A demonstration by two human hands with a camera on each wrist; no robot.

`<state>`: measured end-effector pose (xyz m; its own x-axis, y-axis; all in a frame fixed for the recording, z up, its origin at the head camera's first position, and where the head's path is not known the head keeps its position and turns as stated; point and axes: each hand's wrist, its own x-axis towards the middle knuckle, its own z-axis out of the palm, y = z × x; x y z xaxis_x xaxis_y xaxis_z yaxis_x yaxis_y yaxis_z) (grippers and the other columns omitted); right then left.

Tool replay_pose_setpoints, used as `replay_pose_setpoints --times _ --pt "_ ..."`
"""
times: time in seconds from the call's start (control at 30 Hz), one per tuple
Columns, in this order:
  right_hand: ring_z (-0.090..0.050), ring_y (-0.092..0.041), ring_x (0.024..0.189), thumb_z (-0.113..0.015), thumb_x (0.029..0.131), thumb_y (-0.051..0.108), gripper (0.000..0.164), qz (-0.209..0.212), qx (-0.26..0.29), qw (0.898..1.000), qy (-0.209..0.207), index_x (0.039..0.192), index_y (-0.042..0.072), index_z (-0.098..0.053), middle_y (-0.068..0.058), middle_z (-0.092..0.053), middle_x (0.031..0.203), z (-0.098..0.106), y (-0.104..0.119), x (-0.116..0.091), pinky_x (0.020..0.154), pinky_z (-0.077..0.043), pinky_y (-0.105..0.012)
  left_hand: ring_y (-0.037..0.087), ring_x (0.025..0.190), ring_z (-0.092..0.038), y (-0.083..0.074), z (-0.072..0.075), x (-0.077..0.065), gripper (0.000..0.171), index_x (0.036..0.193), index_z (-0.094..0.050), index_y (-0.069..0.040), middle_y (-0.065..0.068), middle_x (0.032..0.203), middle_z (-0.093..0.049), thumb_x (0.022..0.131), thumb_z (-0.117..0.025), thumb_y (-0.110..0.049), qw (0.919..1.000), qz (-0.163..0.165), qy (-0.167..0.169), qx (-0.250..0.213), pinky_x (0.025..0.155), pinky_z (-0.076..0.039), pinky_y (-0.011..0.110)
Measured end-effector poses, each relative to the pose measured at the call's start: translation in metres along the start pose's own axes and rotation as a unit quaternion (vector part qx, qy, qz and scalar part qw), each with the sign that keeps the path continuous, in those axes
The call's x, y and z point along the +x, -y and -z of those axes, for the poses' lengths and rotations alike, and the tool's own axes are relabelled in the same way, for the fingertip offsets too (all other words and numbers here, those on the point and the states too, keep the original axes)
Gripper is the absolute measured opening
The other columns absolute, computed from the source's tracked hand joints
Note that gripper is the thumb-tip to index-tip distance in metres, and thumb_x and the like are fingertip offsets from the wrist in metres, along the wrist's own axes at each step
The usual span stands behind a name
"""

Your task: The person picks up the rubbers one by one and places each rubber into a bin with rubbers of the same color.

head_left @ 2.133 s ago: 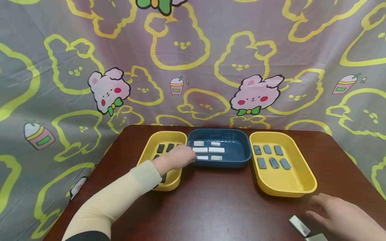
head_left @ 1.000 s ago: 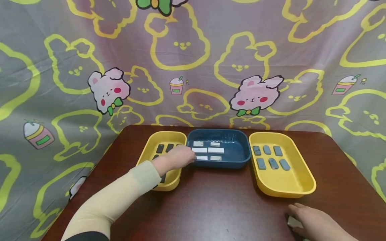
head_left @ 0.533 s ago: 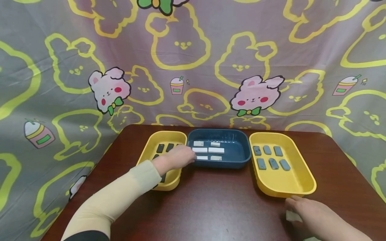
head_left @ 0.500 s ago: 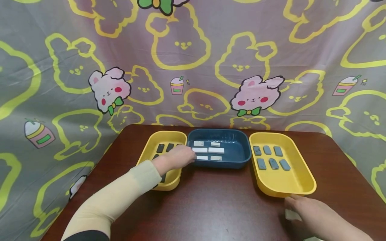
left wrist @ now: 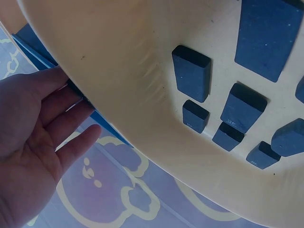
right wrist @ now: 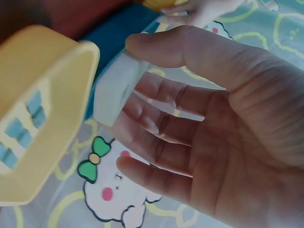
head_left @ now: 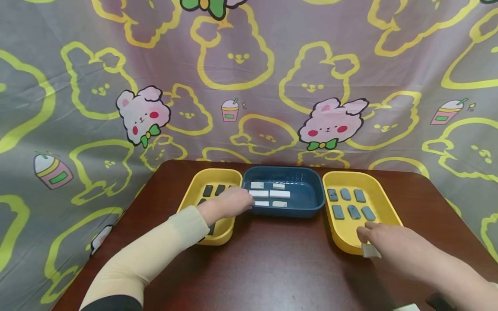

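Observation:
In the right wrist view, my right hand (right wrist: 237, 128) pinches a white rectangular block (right wrist: 118, 85) between thumb and fingers. The head view has this right hand (head_left: 400, 248) raised at the near edge of the right yellow tray (head_left: 383, 207), the white block (head_left: 371, 251) below its fingertips. My left hand (head_left: 233, 201) hangs over the join of the left yellow tray (head_left: 223, 237) and the blue tray (head_left: 288, 212). Its fingers (left wrist: 71, 118) look loose in the left wrist view; their tips are partly hidden by the yellow rim.
White blocks (head_left: 279, 194) lie in rows in the blue tray. Grey-blue blocks (head_left: 353, 211) fill part of the right tray, black blocks (head_left: 208, 190) the left one. Near the front edge lie a pale block (head_left: 406, 308) and a dark one (head_left: 439, 301). A patterned curtain (head_left: 264, 86) hangs behind.
My right hand has taken hold of the white block from the table and lifted it forward to the right yellow tray. The left hand stays in place.

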<state>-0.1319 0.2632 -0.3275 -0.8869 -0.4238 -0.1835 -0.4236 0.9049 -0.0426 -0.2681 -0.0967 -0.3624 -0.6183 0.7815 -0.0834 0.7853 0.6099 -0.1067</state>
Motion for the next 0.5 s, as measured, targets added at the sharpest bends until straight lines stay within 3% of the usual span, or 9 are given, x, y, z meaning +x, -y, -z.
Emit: replay_pose_setpoints --times 0.23,0.5 --pt "-0.047 -0.011 0.062 -0.090 0.064 0.017 0.041 0.039 -0.003 0.999 -0.037 0.090 0.017 -0.059 0.006 -0.052 0.079 0.029 0.003 0.021 0.054 -0.046 -0.030 0.013 0.072 -0.060 -0.001 0.000 0.001 0.011 0.095 -0.075 -0.014 -0.001 0.080 -0.068 0.095 -0.065 -0.018 1.0000 -0.004 -0.001 0.009 0.072 -0.051 0.029" --pt "-0.057 -0.015 0.073 -0.090 0.065 0.020 0.044 0.071 0.005 0.996 -0.060 0.099 0.011 -0.063 0.002 -0.060 0.087 0.051 0.008 0.057 0.066 -0.053 -0.036 0.012 0.071 -0.058 0.001 0.000 0.002 0.012 0.098 -0.075 -0.014 -0.003 0.080 -0.067 0.095 -0.064 -0.019 0.9999 0.008 0.014 0.005 0.073 -0.050 0.027"
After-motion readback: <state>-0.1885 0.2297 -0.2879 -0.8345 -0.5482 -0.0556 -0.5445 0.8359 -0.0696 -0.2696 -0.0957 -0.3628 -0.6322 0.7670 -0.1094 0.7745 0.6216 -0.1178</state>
